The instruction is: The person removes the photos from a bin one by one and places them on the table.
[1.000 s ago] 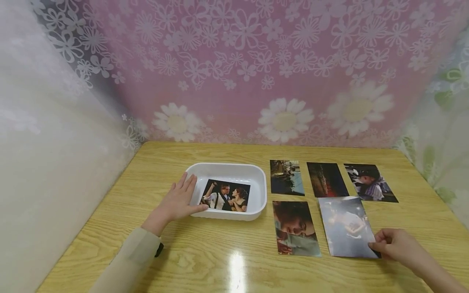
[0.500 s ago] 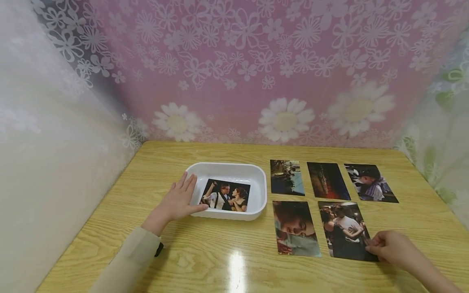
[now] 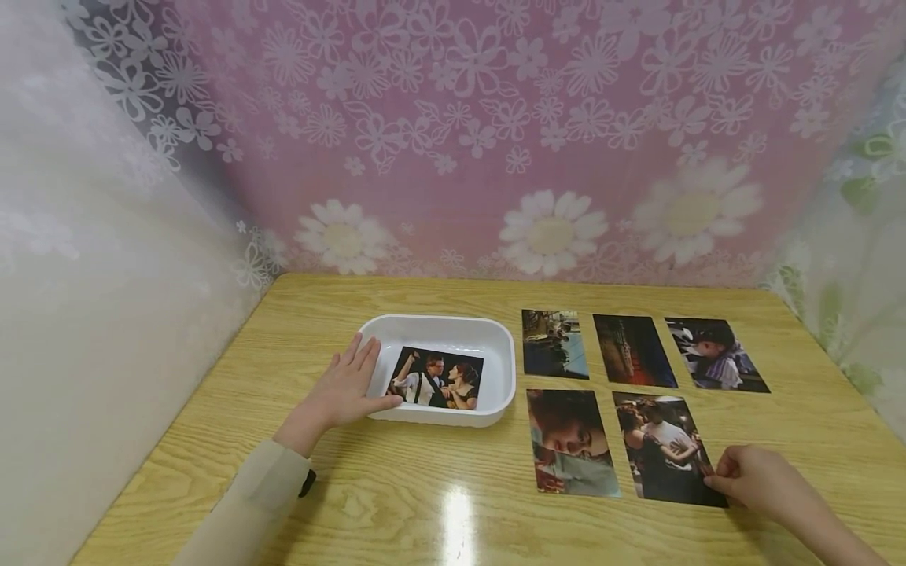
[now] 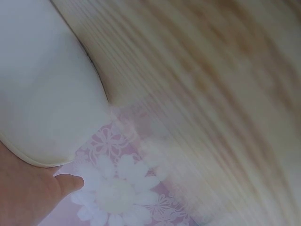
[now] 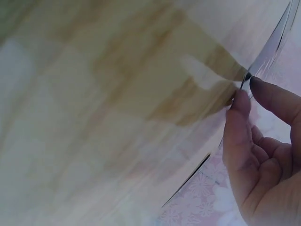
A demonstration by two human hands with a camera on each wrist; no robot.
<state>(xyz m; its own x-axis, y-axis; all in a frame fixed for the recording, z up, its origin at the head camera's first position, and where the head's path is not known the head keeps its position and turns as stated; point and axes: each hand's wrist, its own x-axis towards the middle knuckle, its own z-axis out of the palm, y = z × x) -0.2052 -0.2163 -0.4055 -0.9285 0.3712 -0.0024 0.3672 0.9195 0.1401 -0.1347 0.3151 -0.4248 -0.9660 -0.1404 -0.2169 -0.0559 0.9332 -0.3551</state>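
Note:
My right hand (image 3: 760, 479) pinches the near right corner of a photo of a dancing couple (image 3: 668, 448), which lies on the table or nearly so. In the right wrist view, thumb and forefinger meet at the edge of that photo (image 5: 270, 47), seen almost side-on. My left hand (image 3: 343, 389) rests with straight, spread fingers on the left rim of a white plastic tray (image 3: 506, 369). Inside the tray lies a photo of two people in profile (image 3: 439, 379). The left wrist view has the tray's white wall (image 4: 51, 89) above part of my left hand (image 4: 28, 188).
Left of the pinched photo lies a sideways portrait photo (image 3: 572, 442). Behind them is a row of photos: a deck scene (image 3: 555, 343), a dark ship scene (image 3: 632, 351) and a person in a dark cap (image 3: 717, 354). A flowered pink cloth (image 3: 453, 157) stands behind the wooden table (image 3: 396, 487).
The dancing-couple photo has come down from a tilted, glaring pose to about flat and shifted slightly nearer, with my right hand still pinching its corner. The left hand has stayed on the tray.

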